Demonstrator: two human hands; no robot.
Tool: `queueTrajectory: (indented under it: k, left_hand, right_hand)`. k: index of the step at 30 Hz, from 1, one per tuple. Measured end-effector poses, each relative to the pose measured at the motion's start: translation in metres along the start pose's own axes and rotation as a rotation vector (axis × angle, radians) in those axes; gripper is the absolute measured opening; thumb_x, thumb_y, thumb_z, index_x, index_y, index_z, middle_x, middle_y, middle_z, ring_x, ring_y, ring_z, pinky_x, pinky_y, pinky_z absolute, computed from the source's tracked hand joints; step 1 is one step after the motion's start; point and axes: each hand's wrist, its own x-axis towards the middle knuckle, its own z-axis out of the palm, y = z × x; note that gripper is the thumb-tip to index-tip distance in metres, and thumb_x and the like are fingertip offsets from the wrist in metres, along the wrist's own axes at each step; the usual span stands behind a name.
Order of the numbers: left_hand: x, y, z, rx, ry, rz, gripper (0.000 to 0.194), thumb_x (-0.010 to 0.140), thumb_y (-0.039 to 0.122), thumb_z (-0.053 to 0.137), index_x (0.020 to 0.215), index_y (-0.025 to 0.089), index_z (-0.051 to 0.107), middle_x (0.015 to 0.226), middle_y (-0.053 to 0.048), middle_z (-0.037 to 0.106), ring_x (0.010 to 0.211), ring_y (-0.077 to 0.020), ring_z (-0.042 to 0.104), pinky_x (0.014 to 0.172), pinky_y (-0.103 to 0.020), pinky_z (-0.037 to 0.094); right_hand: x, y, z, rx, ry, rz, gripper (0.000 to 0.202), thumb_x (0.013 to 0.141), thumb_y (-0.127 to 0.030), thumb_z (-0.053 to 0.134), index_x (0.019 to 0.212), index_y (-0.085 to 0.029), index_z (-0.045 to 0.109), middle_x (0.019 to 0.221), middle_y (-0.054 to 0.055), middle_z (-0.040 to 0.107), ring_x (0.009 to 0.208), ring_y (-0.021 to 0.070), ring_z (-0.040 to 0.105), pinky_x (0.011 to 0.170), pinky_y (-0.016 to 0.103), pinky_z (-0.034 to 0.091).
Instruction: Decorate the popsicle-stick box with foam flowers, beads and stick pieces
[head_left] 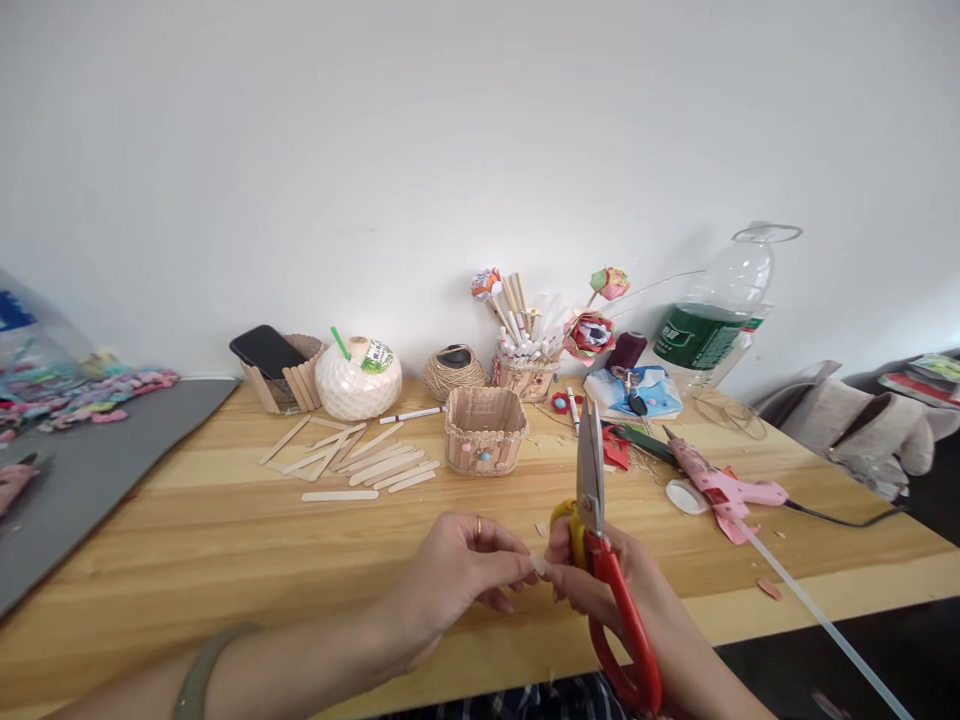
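Near the table's front edge, my left hand (pixel 469 575) pinches a small pale piece (pixel 539 564) between thumb and forefinger. My right hand (pixel 607 575) meets it from the other side, its fingertips at the same piece. Scissors (pixel 590 480) with red and yellow handles are also held in my right hand, blades pointing up. Beyond my hands stands a small wooden basket (pixel 486 440) with coloured beads on its front. Flat wooden sticks (pixel 386 465) lie scattered to the basket's left.
Along the wall are a phone (pixel 268 350) in a stick holder, a white coconut (pixel 358 385), twine (pixel 454 376), paper flowers (pixel 590 333) and a large bottle (pixel 712 320). A pink glue gun (pixel 724 490) lies right, its glue stick reaching past the front edge.
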Motion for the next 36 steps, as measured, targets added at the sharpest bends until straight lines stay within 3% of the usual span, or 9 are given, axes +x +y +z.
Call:
queueTrajectory:
  k: [7,12,20,29,36]
  left_hand:
    - [-0.002,0.003,-0.002,-0.031,-0.056,-0.016,0.011,0.065,0.024,0.061,0.063,0.013,0.062,0.063,-0.004,0.062,0.065,-0.0143,0.056,0.053,-0.024,0.045]
    - [-0.001,0.004,-0.001,0.036,-0.039,-0.025,0.009,0.06,0.022,0.064,0.059,0.014,0.06,0.06,-0.001,0.06,0.063,-0.0141,0.055,0.051,-0.023,0.043]
    - [-0.002,0.016,-0.004,0.076,0.015,0.069,0.012,0.063,0.025,0.067,0.061,0.013,0.064,0.061,-0.001,0.063,0.061,-0.0117,0.056,0.055,-0.023,0.045]
    - [-0.012,0.039,-0.01,-0.022,0.126,0.237,0.012,0.06,0.022,0.071,0.065,0.013,0.064,0.061,-0.001,0.064,0.061,-0.0113,0.057,0.053,-0.021,0.048]
    - [-0.012,0.038,-0.012,-0.002,0.125,0.286,0.011,0.063,0.024,0.07,0.066,0.014,0.066,0.064,-0.002,0.066,0.065,-0.0128,0.06,0.056,-0.022,0.049]
  right_hand:
    - [0.001,0.009,-0.002,-0.025,-0.037,-0.033,0.023,0.062,-0.03,0.065,0.068,-0.018,0.046,0.058,-0.006,0.045,0.051,0.0077,0.037,0.048,0.021,0.03]
    - [-0.001,0.007,0.001,-0.065,-0.027,-0.059,0.021,0.063,-0.027,0.064,0.065,-0.019,0.045,0.057,-0.006,0.043,0.05,0.0073,0.036,0.047,0.02,0.03]
    - [-0.005,0.003,-0.002,-0.068,0.037,-0.035,0.032,0.061,-0.048,0.065,0.068,-0.02,0.051,0.053,-0.006,0.039,0.047,0.0087,0.034,0.043,0.021,0.031]
    - [-0.015,0.016,-0.006,-0.176,-0.146,-0.079,0.064,0.058,-0.076,0.052,0.079,-0.016,0.058,0.062,-0.002,0.039,0.056,0.0114,0.034,0.05,0.024,0.035]
    - [-0.02,0.008,0.0,-0.206,-0.229,-0.073,0.061,0.062,-0.075,0.051,0.088,-0.02,0.056,0.058,-0.005,0.034,0.052,0.0105,0.032,0.048,0.022,0.026]
